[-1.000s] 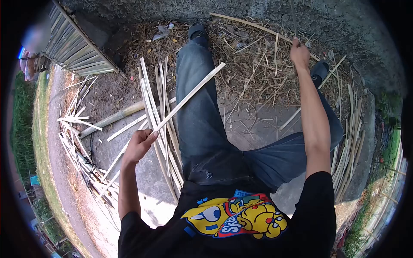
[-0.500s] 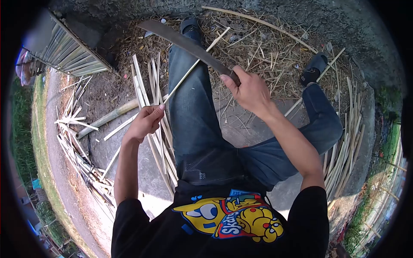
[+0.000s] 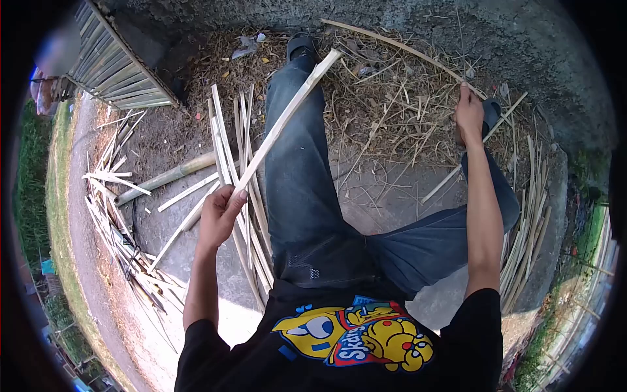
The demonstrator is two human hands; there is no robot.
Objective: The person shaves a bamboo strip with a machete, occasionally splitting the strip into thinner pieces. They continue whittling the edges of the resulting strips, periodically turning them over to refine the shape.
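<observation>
My left hand (image 3: 221, 214) is closed around the lower end of a flat, pale bamboo strip (image 3: 287, 120). The strip slants up and to the right across my outstretched left leg, its far end near that foot. Far out to the right, my right hand (image 3: 469, 117) is closed, just above my right knee and near the sandal. From its top rises a thin dark line, the machete (image 3: 462, 49) seen nearly edge-on; its handle is hidden in the fist. The two hands are well apart, and the blade does not touch the strip.
Split bamboo strips (image 3: 228, 150) lie beside my left leg, with more strips (image 3: 532, 215) at the right. A bamboo pole (image 3: 166, 175) and a slatted bamboo panel (image 3: 121, 65) are on the left. Shavings (image 3: 398, 111) cover the ground before a rough wall (image 3: 522, 52).
My right hand has swung the machete away to the right, off the strip. The strip in my left hand now shows its broad face, and that hand sits slightly lower.
</observation>
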